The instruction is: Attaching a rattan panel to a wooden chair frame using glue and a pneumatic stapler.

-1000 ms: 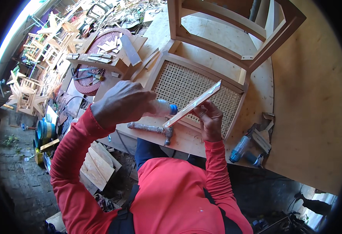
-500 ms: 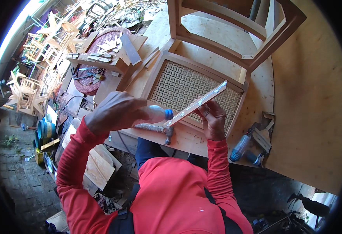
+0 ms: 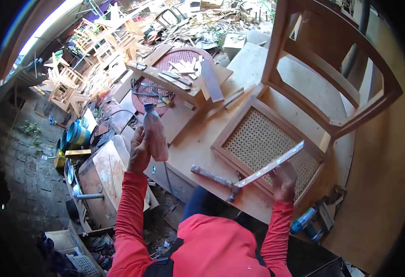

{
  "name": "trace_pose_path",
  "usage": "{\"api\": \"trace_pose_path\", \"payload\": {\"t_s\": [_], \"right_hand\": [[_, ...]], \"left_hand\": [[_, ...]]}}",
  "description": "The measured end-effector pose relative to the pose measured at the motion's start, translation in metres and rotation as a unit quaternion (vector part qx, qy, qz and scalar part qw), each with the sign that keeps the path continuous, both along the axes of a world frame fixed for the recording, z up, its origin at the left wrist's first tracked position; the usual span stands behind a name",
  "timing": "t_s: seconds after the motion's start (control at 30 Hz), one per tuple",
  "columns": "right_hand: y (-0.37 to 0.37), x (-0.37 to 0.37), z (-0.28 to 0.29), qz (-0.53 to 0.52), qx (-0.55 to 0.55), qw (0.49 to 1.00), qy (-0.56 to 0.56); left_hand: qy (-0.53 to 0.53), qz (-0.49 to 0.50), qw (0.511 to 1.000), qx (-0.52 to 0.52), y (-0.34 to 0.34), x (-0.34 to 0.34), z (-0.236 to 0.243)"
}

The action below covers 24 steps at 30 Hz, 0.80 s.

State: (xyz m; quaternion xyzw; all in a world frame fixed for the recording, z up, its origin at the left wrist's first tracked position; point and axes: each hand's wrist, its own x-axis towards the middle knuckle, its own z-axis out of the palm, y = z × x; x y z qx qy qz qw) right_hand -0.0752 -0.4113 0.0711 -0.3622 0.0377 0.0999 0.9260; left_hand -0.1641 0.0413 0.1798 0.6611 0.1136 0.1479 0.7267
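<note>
My left hand (image 3: 139, 151) is wrapped round a translucent plastic bottle (image 3: 156, 137), which stands nearly upright with its blue cap at the top. In my right hand (image 3: 284, 181) is a thin wooden strip (image 3: 271, 165), gripped near its middle and slanting up to the right. White blobs lie along the strip's upper face. Below the strip is a wooden chair (image 3: 221, 147) with a woven cane seat panel (image 3: 262, 138), lying on the work table. A worn claw hammer (image 3: 211, 176) rests on the table close to the strip's lower end.
A blue power tool (image 3: 304, 220) lies by wood offcuts at the right. Behind my left hand, a wooden piece carries several short sticks (image 3: 184, 69) beside a round reddish woven seat (image 3: 163, 60) with hand tools. Blue buckets (image 3: 77, 134) and boards stand at the left.
My left hand has drawn the bottle away from the strip to the left and turned it cap up. My right hand still holds the strip. The whole view has swung left.
</note>
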Motion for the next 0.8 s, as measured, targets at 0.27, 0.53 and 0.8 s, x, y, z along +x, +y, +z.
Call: {"api": "trace_pose_path", "payload": {"t_s": [0.27, 0.53, 0.8], "right_hand": [[0.045, 0.009, -0.008, 0.031, -0.039, 0.999, 0.007], [0.079, -0.004, 0.004, -0.083, -0.049, 0.995, 0.037], [0.039, -0.026, 0.012, -0.166, -0.137, 0.976, 0.031]], "left_hand": [[-0.004, 0.046, 0.993, -0.106, 0.095, 0.080, -0.086], [0.124, 0.111, 0.972, -0.166, 0.013, 0.117, -0.162], [0.151, 0.223, 0.960, -0.084, -0.018, 0.114, -0.173]]}}
